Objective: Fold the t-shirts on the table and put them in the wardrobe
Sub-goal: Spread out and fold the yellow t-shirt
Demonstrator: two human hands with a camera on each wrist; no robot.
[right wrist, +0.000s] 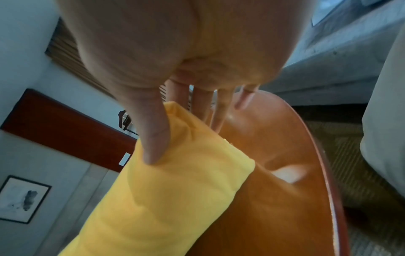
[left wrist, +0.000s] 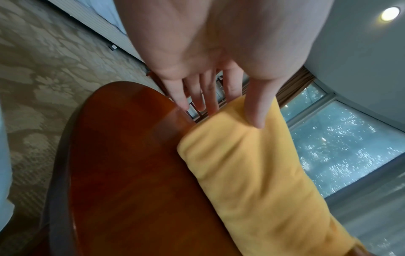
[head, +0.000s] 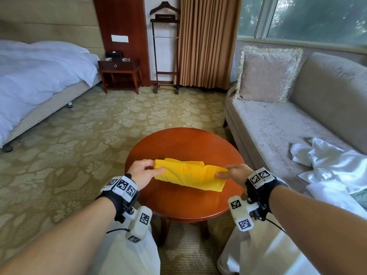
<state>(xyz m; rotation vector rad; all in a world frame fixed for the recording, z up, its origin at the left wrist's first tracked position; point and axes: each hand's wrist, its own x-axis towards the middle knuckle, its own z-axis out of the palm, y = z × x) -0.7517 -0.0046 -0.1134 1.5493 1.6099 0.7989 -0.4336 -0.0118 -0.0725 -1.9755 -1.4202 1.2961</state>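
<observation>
Head view: a folded yellow t-shirt is held as a long bundle over the round wooden tabletop; can't tell if its underside touches the wood.
Left hand: the left hand grabs the left end, thumb on top and fingers behind it. From the left wrist view the thumb presses into the yellow cloth, so it's clamped on the shirt.
Right hand: the right hand pinches the right end the same way; right wrist view shows the thumb on top of the fabric, fingers behind.
Sofa: a grey sofa just right of the tabletop, with crumpled white clothes on the seat.
Room: bed off to the left, patterned carpet.
</observation>
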